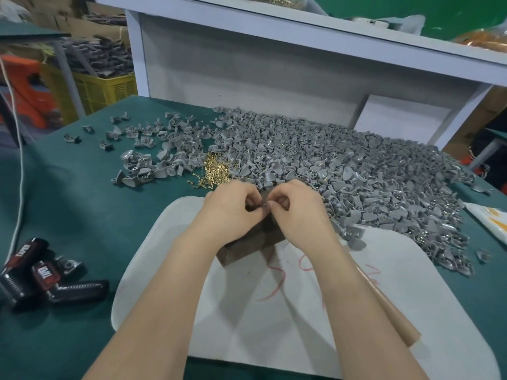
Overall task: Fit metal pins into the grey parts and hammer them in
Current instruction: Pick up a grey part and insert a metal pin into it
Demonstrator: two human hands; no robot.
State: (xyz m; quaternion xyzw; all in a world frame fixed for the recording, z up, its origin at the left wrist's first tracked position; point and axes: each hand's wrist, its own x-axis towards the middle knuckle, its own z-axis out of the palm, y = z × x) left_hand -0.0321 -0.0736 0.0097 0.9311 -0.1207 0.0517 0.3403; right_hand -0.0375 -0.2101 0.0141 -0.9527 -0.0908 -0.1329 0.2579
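Observation:
My left hand [233,208] and my right hand [295,209] meet above a dark wooden block [247,246] on a white board [274,311]. Both pinch one small grey part [265,205] between their fingertips; the part is mostly hidden, and I cannot tell whether a pin is in it. A little heap of brass pins [215,171] lies just beyond my left hand. A big pile of grey parts [343,165] covers the table's right side, and a looser scatter of grey parts [153,149] lies to the left. No hammer can be made out.
Black and red tools labelled TAPER [46,272] lie at the table's left edge beside a white cord [19,149]. A white shelf unit [274,64] stands behind the pile. A yellow crate [101,89] sits beyond the green table [82,215]. A white and orange bag [491,218] lies at right.

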